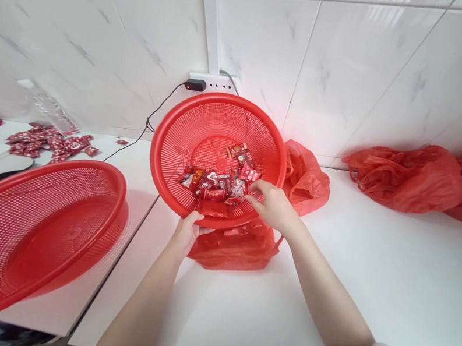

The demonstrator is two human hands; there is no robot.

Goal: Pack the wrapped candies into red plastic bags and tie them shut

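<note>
A round red plastic basket (167, 186) is tilted toward me at the middle of the table. My left hand (189, 231) grips its near rim, thumb on top and fingers underneath. Inside lie several small red wrapped snack packets (215, 185), bunched at the near side. Over the basket's right side reaches my right hand (268, 203), its fingers bent at the edge of the packets; whether it holds one is hard to make out. Below the near rim rests a red plastic bag (235, 253), partly covered by the basket.
Another large red basket (108, 188) stands at the left. Behind it, small red packets (48, 141) are piled on the table. Red plastic bags (416, 177) lie along the wall at the right, and one more red bag (307, 177) sits beside the basket. A black cable runs from a power strip (217, 83).
</note>
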